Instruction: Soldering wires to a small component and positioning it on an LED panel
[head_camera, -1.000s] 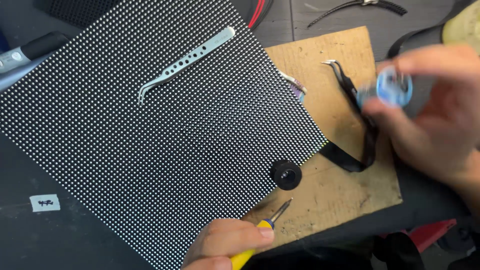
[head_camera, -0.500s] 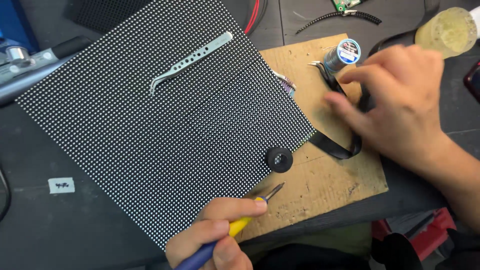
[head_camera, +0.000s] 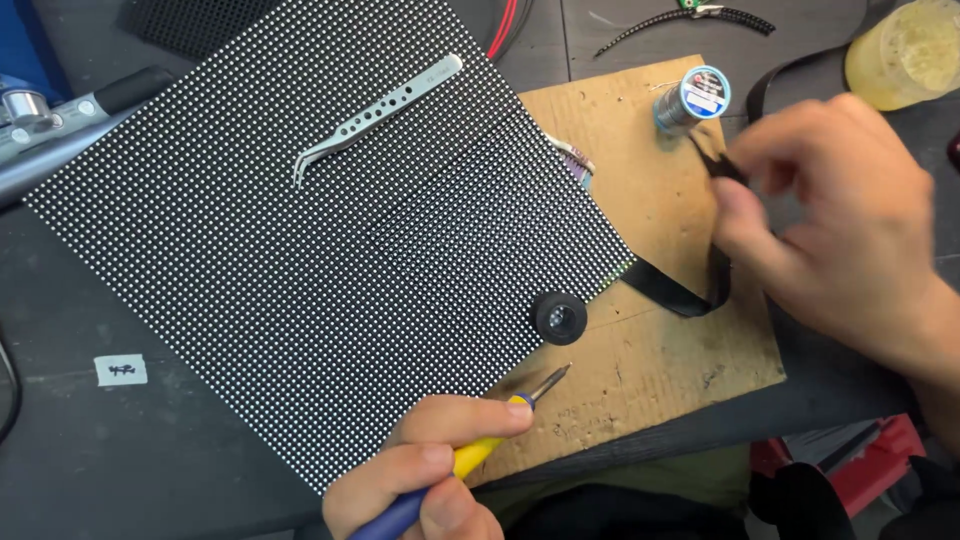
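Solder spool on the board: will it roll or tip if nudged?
The spool stands on its flat end on the board, so it probably slides rather than rolls. It looks small and light, so a knock could tip it; on its side it would likely roll.

An electronics repair workshop, seen from above a dark workbench (head_camera: 120, 460). A black LED panel (head_camera: 320, 230) dotted with tiny white points lies across a worn wooden board (head_camera: 650, 370), with steel tweezers (head_camera: 375, 120) on it. Nearby are a solder spool (head_camera: 692, 98), a soldering iron (head_camera: 470, 455) and red wires (head_camera: 503, 28).
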